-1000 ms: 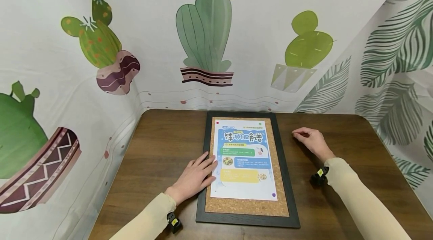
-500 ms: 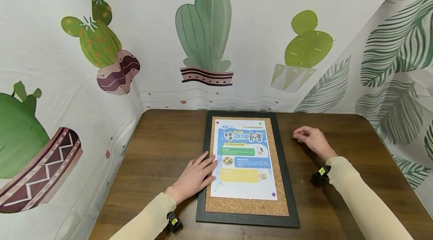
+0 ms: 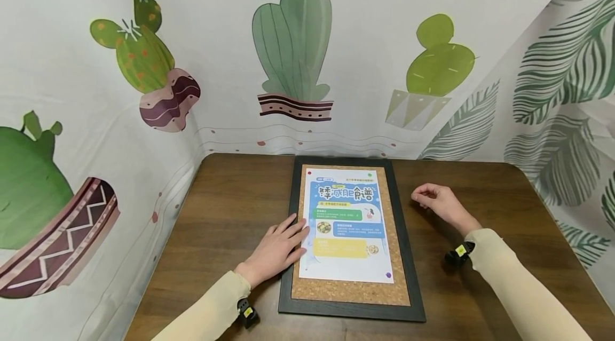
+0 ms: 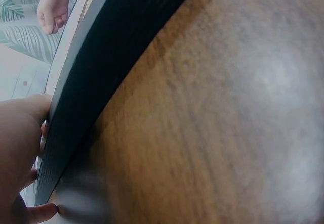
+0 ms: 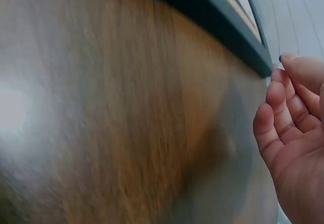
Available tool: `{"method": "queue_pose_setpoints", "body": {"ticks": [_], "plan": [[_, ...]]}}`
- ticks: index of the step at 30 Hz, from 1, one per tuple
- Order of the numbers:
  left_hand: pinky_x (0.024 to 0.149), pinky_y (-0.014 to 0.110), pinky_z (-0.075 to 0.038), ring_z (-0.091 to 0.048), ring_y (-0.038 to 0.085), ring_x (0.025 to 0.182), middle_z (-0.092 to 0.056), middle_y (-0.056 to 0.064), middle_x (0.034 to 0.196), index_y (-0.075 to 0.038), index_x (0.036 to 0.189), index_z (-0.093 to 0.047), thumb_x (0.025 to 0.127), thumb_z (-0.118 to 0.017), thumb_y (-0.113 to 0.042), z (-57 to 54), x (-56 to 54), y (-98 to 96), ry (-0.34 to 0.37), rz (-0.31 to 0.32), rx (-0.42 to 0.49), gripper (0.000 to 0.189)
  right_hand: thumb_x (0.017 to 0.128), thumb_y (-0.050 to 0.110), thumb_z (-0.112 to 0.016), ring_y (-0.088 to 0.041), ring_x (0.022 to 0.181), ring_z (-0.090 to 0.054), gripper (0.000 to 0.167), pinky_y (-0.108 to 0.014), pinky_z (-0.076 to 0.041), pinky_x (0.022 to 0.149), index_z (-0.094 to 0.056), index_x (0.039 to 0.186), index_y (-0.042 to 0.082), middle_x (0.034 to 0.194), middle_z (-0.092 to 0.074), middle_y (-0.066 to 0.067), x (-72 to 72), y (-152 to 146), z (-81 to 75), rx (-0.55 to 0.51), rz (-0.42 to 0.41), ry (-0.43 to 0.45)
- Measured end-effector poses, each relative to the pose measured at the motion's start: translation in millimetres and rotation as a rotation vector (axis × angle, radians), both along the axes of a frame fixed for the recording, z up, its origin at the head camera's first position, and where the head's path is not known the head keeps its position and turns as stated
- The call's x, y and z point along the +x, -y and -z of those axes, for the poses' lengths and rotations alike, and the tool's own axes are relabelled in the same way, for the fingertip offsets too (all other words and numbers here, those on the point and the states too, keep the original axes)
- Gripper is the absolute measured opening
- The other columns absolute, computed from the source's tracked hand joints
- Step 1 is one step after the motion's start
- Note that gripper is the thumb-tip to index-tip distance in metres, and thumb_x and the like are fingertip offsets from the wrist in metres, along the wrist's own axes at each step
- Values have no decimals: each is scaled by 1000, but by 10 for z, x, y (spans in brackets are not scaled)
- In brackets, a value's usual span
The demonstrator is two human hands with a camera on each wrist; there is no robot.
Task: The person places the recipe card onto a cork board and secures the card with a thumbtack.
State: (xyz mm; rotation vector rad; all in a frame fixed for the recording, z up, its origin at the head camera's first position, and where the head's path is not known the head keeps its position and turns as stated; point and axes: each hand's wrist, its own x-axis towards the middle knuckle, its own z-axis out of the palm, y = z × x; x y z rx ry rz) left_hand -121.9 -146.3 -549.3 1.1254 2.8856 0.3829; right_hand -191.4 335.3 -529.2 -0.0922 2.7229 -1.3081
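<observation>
A framed corkboard (image 3: 351, 293) lies on the table with a printed poster (image 3: 343, 270) on it. A red push pin (image 3: 309, 173) sits at the poster's top left, a green one at its top right and a purple push pin (image 3: 388, 275) at its lower right. My left hand (image 3: 274, 251) rests flat across the board's left edge, fingertips on the poster. Right of the board, my right hand (image 3: 442, 205) hovers over the table, thumb and forefinger together. Between those tips shows a tiny blue push pin (image 5: 280, 58), mostly hidden by the fingers.
The brown wooden table (image 3: 235, 197) extends on both sides of the board. Behind it hangs a white cloth backdrop (image 3: 360, 37) printed with cacti and leaves. The board's black frame (image 4: 96, 67) stands a little above the tabletop.
My right hand has shifted slightly left and toward me, still beside the board. The left hand has stayed in place on the board. The head view has tilted a little.
</observation>
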Motion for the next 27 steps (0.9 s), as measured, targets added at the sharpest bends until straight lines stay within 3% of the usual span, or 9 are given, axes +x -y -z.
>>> {"method": "queue_pose_setpoints", "body": {"ticks": [13,21,27], "plan": [[107,59,-44,-32,33,155,-49,9,160,-13,153,-55,107,-59,-39,-9,-8,-1,-17,9,15,54,101,17,-70,-26,79,-61,19,-34,-54,66,-73,110,1,94,-68,-17,175,455,-187,-98,-137,15],[107,59,-44,-32,33,154,-49,10,159,-13,153,-55,107,-59,-38,-17,0,0,-21,10,16,53,101,13,-70,-17,81,-58,15,-27,-47,69,-76,105,0,99,-71,-18,238,789,-223,-161,-235,28],[107,59,-44,-32,33,155,-48,10,160,-13,153,-55,107,-60,-38,-13,-2,3,-19,8,13,53,101,11,-70,-17,85,-61,14,-24,-48,70,-77,104,0,100,-72,-11,313,1057,-220,-208,-328,50]]}}
